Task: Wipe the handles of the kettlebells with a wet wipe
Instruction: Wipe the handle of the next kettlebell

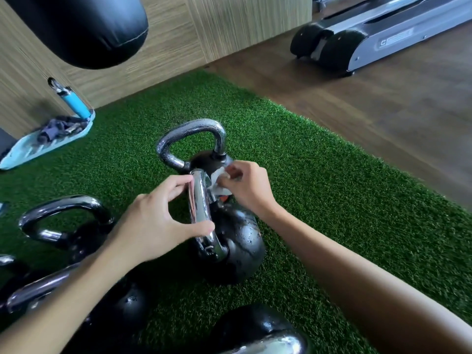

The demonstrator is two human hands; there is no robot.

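Landmark: the middle kettlebell (229,241), a black ball with a chrome handle (201,208), standing on the green turf mat (319,175).

Far left of it, by the wood-panelled wall, a pale blue tray (15,155) holds a blue bottle (75,102) and some dark cloth. Nearer on the left stand two more kettlebells (74,226), their handles untouched by either hand.

Left hand (155,221): it steadies the middle kettlebell, fingers (178,183) curled over the top of the handle and thumb (201,229) pressed to its lower side, so the handle is pinched between them. It carries no wipe.

Right hand (249,190): just right of the handle, fingertips drawn together, pinching a small white wet wipe (217,181) that touches the handle's inner face near the top.

Directly behind the middle kettlebell stands another kettlebell (196,146), its handle showing droplets; a further one (258,333) lies in front, at the lower edge. Above left hangs a punching bag (84,29); far right, on the wooden floor, a treadmill (357,44).

Step in hand: wiping the middle handle, apparently at an early or middle point, as only the upper part meets the wipe.

Next move, as judged: the wipe should travel along the loop and down both legs, and the left hand must shift so the covered stretch is cleaned too. The left-hand kettlebells probably remain to be done.
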